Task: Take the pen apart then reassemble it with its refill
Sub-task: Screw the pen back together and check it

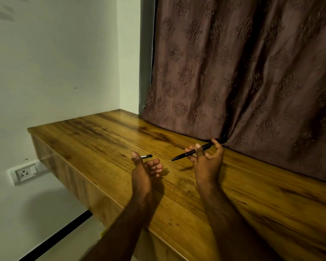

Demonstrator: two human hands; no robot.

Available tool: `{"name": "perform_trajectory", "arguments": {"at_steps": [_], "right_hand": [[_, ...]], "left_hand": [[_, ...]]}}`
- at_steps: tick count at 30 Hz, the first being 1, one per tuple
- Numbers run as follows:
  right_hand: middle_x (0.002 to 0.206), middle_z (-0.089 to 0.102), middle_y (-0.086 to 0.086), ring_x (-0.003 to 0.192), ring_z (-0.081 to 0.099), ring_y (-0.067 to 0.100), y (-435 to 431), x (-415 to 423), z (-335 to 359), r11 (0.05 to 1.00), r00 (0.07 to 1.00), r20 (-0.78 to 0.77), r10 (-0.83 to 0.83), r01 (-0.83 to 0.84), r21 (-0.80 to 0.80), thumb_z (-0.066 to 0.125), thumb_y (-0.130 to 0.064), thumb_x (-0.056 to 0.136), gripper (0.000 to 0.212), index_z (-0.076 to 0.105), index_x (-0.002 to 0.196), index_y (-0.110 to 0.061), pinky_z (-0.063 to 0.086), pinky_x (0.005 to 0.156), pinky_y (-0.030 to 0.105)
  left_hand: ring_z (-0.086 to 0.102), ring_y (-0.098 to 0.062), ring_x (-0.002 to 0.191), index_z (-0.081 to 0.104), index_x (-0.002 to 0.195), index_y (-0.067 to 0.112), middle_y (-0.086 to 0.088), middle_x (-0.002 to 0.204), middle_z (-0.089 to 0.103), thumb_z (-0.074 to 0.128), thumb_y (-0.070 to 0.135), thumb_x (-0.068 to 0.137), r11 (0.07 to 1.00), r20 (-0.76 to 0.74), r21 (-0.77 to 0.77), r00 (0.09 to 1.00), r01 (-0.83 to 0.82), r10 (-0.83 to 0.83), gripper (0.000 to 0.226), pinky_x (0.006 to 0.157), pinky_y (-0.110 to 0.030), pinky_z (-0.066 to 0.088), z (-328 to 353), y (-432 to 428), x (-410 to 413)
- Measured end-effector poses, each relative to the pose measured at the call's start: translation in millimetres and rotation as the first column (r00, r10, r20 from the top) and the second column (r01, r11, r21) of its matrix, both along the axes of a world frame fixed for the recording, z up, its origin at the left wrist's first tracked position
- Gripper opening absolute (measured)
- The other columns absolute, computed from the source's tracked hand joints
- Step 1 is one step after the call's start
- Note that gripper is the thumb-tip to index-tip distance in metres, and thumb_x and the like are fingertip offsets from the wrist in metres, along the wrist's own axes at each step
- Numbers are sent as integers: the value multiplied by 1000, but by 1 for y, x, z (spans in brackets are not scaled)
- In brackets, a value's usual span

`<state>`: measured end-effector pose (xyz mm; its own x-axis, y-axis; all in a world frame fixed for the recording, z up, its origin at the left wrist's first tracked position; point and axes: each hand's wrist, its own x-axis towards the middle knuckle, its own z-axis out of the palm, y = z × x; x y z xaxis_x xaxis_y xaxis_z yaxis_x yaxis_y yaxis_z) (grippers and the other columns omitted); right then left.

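Pen [191, 152], slim, black and cylindrical, slants just above the glossy wood-grain desk [102, 140], tip lowest, toward the desk's left end. Right hand [207, 162] pinches it; left hand [145, 172] hangs relaxed, holding nothing.

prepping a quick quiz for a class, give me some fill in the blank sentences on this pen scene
1. The right hand grips a black ____.
2. The left hand holds ____.
3. A loose pen piece lies on the desk, and behind the desk hangs a patterned ____.
Missing words: pen; nothing; curtain.
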<state>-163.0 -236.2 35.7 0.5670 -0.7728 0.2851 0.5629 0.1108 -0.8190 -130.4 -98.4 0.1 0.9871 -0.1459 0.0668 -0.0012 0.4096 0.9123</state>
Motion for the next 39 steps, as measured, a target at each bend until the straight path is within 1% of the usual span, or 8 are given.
{"name": "perform_trajectory", "arguments": {"at_steps": [4, 8, 14, 21, 25, 30, 33, 39], "right_hand": [[90, 65, 24, 63, 70, 21, -5, 2, -7, 990, 999, -8, -41, 41, 134, 55, 2, 92, 51, 32, 136, -12, 58, 60, 35], [103, 65, 28, 76, 70, 27, -5, 3, -8, 987, 999, -24, -47, 50, 151, 54, 1, 93, 53, 30, 137, -17, 59, 72, 40], [88, 72, 10, 74, 73, 20, 2, -2, -10, 983, 993, -76, -89, 76, -165, 52, -1, 94, 54, 35, 139, -26, 58, 76, 40], [77, 68, -3, 68, 67, 17, 16, -9, -16, 818, 965, -73, -253, 173, -549, 55, -20, 95, 55, 29, 140, -38, 57, 59, 48], [80, 69, 3, 69, 68, 17, 13, -8, -18, 806, 963, -70, -261, 178, -564, 54, -21, 95, 57, 25, 141, -37, 58, 58, 47], [77, 68, 3, 67, 70, 18, 9, -8, -17, 831, 968, -62, -243, 175, -529, 53, -13, 95, 50, 32, 136, -33, 60, 62, 46], [75, 67, -3, 65, 69, 15, 6, -8, -15, 828, 963, -50, -264, 200, -523, 53, -10, 95, 46, 35, 136, -23, 60, 61, 45], [78, 68, -1, 65, 69, 12, 5, -10, -11, 829, 959, -84, -271, 188, -527, 55, -12, 94, 47, 37, 134, -27, 59, 57, 45]], "left_hand": [[64, -25, 79, 68, 97, -1, -19, 88, 71, 15, 74, 75, 1000, -6, 9, 1000, 21, -21, 95, 69, -29, 49, 0, -1, 0], [65, -21, 73, 68, 92, 3, -16, 85, 70, 15, 71, 76, 999, -1, 39, 999, 34, -34, 87, 62, -23, 51, 3, -2, -3], [68, -14, 64, 70, 84, 5, -10, 76, 72, 21, 73, 73, 993, 13, 119, 1000, 0, -1, 85, 65, -27, 48, 1, -2, -6], [64, -15, 66, 72, 85, 4, -8, 74, 69, 19, 64, 88, 975, 70, 211, 996, -66, 52, 80, 63, -26, 47, 3, -2, -12], [64, -22, 75, 73, 84, 6, -9, 77, 70, 19, 73, 77, 977, 69, 192, 994, -95, 83, 86, 75, -36, 49, 1, -1, -10], [64, -19, 71, 70, 88, 3, -10, 78, 69, 20, 68, 81, 980, 46, 132, 988, -150, 145, 83, 65, -27, 47, 5, 1, -11], [64, -20, 74, 70, 85, 5, -10, 79, 69, 19, 72, 74, 977, 32, 123, 985, -173, 171, 84, 71, -30, 49, 3, 1, -9], [65, -26, 84, 71, 85, 9, -11, 84, 71, 17, 74, 73, 977, 38, 136, 986, -166, 162, 86, 84, -37, 50, -1, 2, -6]]}}
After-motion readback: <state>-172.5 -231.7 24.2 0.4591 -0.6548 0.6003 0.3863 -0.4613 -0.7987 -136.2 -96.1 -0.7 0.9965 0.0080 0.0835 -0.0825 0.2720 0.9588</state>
